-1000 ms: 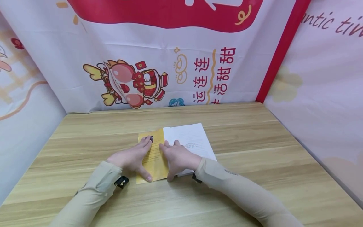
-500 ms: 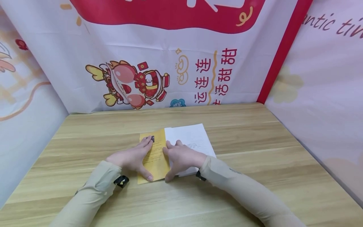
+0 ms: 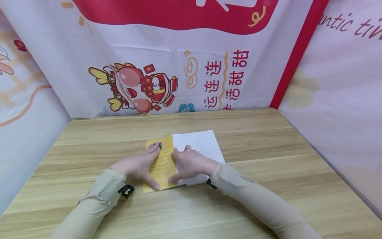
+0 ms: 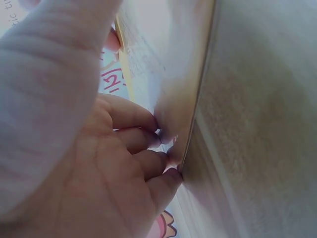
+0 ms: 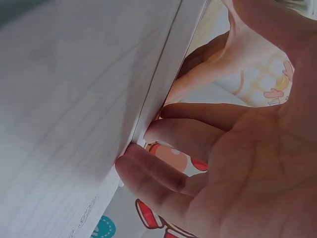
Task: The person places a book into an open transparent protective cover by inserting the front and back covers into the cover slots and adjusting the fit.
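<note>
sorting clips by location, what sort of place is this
Probably a makeshift booth: printed hangings line three sides of a wood-grain table, where an open booklet lies.

A book [image 3: 168,166] lies open on the surface [image 3: 283,159], turned a little. Its left side is a yellow flap [image 3: 163,176] with rows of small dark words. Its right side is a white page [image 3: 198,140] with faint grey lines.

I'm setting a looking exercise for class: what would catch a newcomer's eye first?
Probably the backdrop behind the table, with its sideways red cartoon. Then, on it, the open book, yellow left, white right. The left hand rests on the yellow side, the right hand near the middle.
</note>
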Tool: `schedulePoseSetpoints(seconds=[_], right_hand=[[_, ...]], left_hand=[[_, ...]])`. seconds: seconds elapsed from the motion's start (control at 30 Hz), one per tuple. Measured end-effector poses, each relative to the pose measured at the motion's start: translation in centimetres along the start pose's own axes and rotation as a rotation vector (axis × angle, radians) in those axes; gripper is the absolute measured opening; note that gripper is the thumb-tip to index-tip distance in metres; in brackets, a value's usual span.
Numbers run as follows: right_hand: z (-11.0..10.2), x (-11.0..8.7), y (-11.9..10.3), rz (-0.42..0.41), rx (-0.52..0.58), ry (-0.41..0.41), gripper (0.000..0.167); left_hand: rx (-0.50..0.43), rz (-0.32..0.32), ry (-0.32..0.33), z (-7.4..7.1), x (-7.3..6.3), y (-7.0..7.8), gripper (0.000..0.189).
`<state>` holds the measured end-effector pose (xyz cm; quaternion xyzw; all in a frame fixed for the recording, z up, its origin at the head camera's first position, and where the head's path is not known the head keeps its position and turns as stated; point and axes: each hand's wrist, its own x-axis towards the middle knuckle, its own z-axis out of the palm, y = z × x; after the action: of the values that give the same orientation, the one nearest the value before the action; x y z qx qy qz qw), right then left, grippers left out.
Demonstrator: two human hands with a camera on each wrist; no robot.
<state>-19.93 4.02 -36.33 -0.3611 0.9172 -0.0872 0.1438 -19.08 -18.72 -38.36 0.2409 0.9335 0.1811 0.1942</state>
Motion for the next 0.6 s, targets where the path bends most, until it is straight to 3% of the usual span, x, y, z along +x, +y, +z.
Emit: schedulePoseSetpoints(seconds=[0.3, 0.6], right_hand=[[-0.1, 0.1, 0.0, -0.004, -0.002, -0.012, 0.099], [-0.6, 0.0, 0.9, -0.041, 0.055, -0.060, 0.083]], left_hand=[[0.004, -0.006, -0.010, 0.0, 0.2, -0.2, 0.146], [-0.008, -0.015, -0.018, -0.2, 0.0, -0.2, 0.145]])
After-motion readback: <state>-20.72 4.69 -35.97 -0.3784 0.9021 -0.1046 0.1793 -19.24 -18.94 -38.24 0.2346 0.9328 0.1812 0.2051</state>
